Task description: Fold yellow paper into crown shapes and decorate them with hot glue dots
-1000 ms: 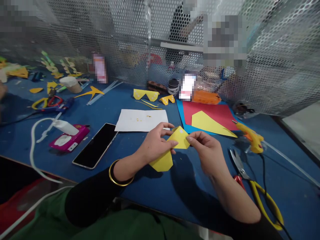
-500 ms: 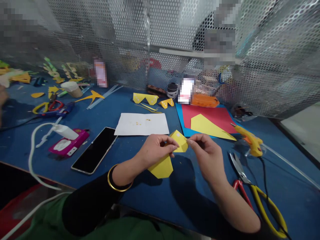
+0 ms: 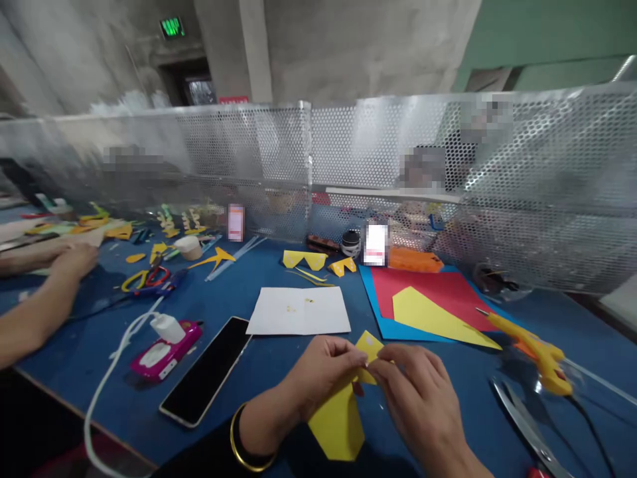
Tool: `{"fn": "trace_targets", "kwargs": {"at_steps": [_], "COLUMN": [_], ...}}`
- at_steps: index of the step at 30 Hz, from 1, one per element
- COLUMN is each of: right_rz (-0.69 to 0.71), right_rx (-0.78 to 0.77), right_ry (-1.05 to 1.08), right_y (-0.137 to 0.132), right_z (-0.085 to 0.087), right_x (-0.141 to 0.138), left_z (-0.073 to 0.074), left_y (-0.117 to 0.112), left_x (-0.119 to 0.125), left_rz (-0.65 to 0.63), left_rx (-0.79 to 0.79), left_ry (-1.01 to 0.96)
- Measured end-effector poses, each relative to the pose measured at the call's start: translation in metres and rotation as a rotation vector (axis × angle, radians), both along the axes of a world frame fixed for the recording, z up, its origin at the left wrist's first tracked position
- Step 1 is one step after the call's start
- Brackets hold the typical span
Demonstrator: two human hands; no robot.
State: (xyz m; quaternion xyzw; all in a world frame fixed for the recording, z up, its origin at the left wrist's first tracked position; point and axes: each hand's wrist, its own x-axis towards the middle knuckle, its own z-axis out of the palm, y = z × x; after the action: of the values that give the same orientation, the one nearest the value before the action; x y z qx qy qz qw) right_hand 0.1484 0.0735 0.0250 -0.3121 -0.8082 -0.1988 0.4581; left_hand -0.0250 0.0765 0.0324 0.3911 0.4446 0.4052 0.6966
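From my end: left hand (image 3: 318, 372) pinches the yellow cutout (image 3: 339, 425), right hand (image 3: 422, 398) pinches its edge — it's over the blue table (image 3: 271, 372), near the white sheet (image 3: 269, 315). I see 2 containers, black jar (image 3: 351, 243) and pale cup (image 3: 188, 249) — can't tell contents. Clear packet (image 3: 520, 292), far right, shows dark bits (image 3: 500, 280) inside.

Left hand (image 3: 321, 372) and right hand (image 3: 423, 398) both pinching, fingertips (image 3: 359, 359) near each other, left wrist (image 3: 261, 428) slanting inward
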Motion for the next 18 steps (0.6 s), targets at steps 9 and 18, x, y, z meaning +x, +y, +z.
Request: {"fn": "trace_targets", "kwargs": {"at_steps": [9,18], "right_rz": [-0.001,-0.007], "right_rx": [-0.006,-0.604], "right_ry": [-0.060,0.434], "right_y": [-0.0056,-0.0031], "right_z": [0.0039,-0.0056], "right_x": [-0.0003,0.0044], "left_z": [0.0015,0.0040], "left_y": [0.0006,0.0007], "left_x": [-0.0008,0.0011], "left_rz": [0.013,0.074], "left_rx": [0.054,0.183], "left_ry": [-0.017,0.060]}}
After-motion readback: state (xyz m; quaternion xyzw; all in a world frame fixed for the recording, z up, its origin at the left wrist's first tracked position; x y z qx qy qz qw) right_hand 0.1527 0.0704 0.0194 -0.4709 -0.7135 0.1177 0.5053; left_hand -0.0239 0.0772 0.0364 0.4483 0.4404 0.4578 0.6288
